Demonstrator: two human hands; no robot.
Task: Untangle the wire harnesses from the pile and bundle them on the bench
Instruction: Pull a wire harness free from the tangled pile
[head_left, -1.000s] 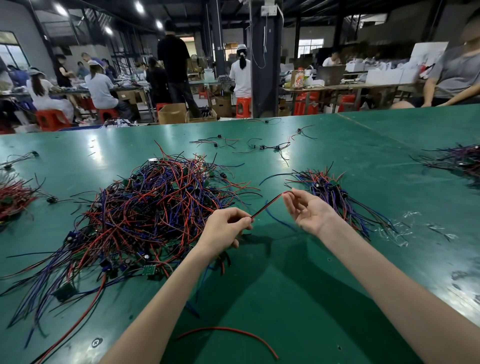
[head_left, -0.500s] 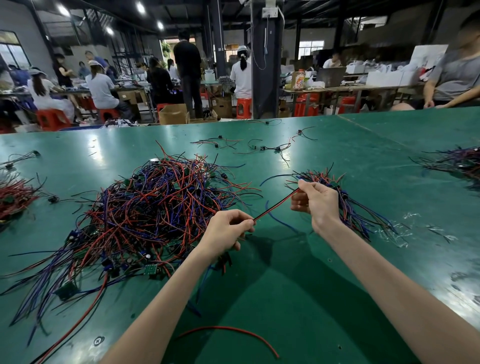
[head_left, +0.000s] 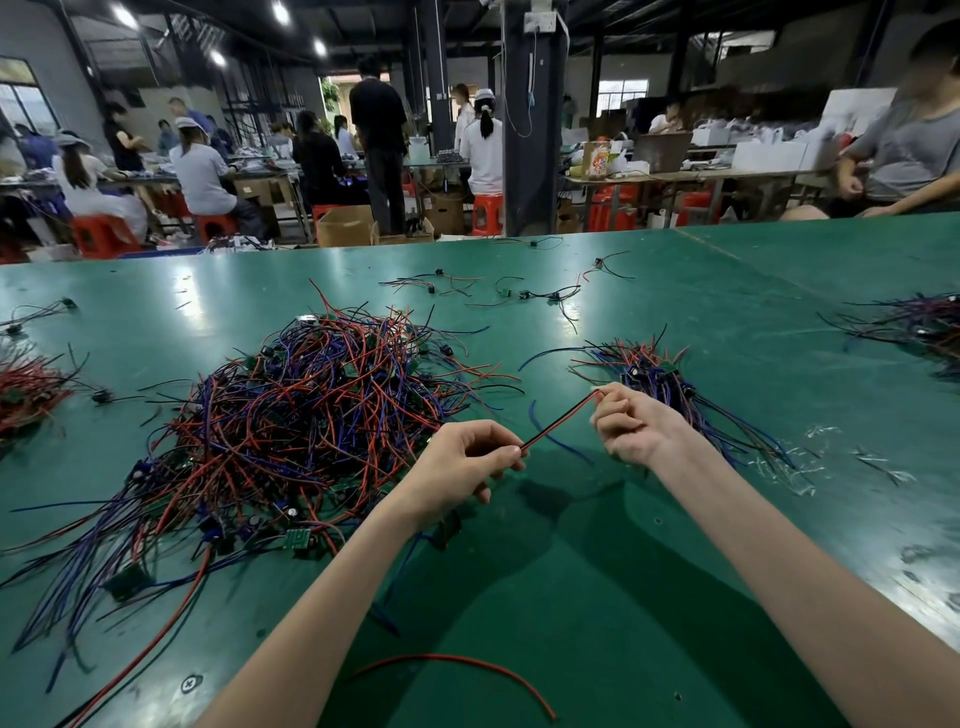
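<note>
While the big tangled pile of wire harnesses (head_left: 291, 431) lay left on the green bench (head_left: 597, 597), the left hand (head_left: 457, 470) pinched one end of a taut red-and-black wire pair (head_left: 558, 421), the right hand (head_left: 636, 426) clamped its other end, and a smaller sorted bundle (head_left: 670, 379) lay behind.

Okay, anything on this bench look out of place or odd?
One loose red wire lies alone near the bench's front edge, apart from the big tangled pile. Crumpled clear plastic scraps also litter the right side.
</note>
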